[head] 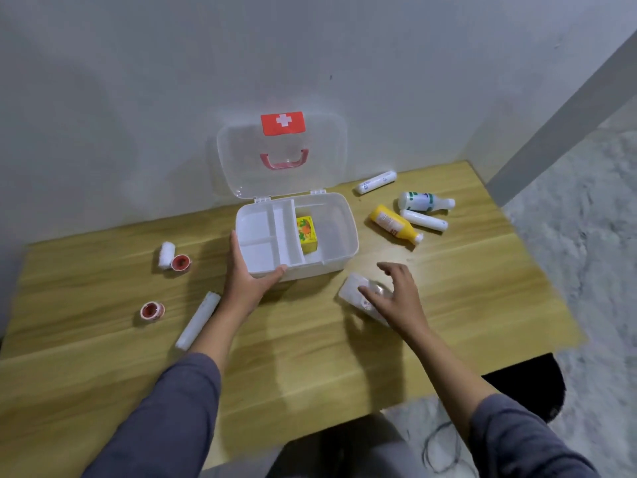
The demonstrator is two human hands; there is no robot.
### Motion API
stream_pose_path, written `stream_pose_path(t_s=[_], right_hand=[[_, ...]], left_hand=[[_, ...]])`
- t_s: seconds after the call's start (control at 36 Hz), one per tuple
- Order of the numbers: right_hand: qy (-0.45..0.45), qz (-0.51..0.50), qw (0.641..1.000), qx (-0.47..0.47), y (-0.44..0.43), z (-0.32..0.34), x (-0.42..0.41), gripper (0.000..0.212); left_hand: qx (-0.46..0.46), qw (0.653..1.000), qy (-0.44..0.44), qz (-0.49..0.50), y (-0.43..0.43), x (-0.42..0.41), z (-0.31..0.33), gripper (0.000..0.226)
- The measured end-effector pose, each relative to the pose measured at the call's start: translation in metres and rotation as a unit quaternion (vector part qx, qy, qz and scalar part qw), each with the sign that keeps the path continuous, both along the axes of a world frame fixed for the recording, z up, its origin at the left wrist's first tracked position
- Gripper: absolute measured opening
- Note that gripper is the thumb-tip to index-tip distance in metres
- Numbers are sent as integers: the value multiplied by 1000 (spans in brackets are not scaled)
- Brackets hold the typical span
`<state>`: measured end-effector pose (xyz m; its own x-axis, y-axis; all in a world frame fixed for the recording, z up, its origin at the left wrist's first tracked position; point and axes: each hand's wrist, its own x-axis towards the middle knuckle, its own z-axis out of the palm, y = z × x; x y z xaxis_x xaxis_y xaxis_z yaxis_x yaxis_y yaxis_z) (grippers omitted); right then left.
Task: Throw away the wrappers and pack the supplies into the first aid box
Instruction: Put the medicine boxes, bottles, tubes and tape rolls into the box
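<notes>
The clear first aid box (339, 243) stands open on the wooden table, its lid with a red cross leaning on the wall. A white divider tray fills its left half, and a yellow carton (306, 233) stands beside the tray inside. My left hand (246, 276) grips the box's front left corner. My right hand (393, 293) hovers with fingers spread over a clear plastic package (355, 291), touching it; whether it grips is unclear.
Right of the box lie a yellow bottle (394, 223), a white bottle (425, 201) and two white rolls (375, 182) (424, 220). On the left are two red tape rolls (181, 262) (151, 310), a gauze roll (167, 254) and a long white roll (198, 320). The table's right edge drops to a grey floor.
</notes>
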<state>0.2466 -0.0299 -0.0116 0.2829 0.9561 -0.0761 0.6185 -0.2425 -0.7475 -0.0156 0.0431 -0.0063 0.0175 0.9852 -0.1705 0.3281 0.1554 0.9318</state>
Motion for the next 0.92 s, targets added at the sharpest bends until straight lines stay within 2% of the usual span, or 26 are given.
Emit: stream_pose_path(t_s=[0.06,0.14,0.28,0.39,0.47,0.58,0.67,0.78,0.92], right_hand=[[-59,72,993,-68,-12,-15,4,68],[-99,99,987,-75,-14,-22,6,67],[-64,35,995,-72,-1,-6,16,60],[-41,-53,998,-14,13,20,27,58],[-16,-72,997,39,30,43,27,59],[-32,27,996,76,61,69,15,60],[-84,134,986,54,85,80,-2,66],[-203,235,950,-22,109,81,-28,70],[-306,298,903,-37,135,69,-48,66]], left_hand=[[1,1000,0,0,0,1,1,125],[1,1000,5,-2,0,1,2,123],[-1,1000,16,-6,1,-1,3,121],[-8,1000,17,-5,1,-2,3,122],[-6,1000,13,-3,0,-1,4,124],[-3,1000,-5,3,-2,0,4,120],[2,1000,-21,3,-3,1,7,118],[13,999,-32,3,-2,3,9,114],[9,999,-37,1,-2,2,8,118]])
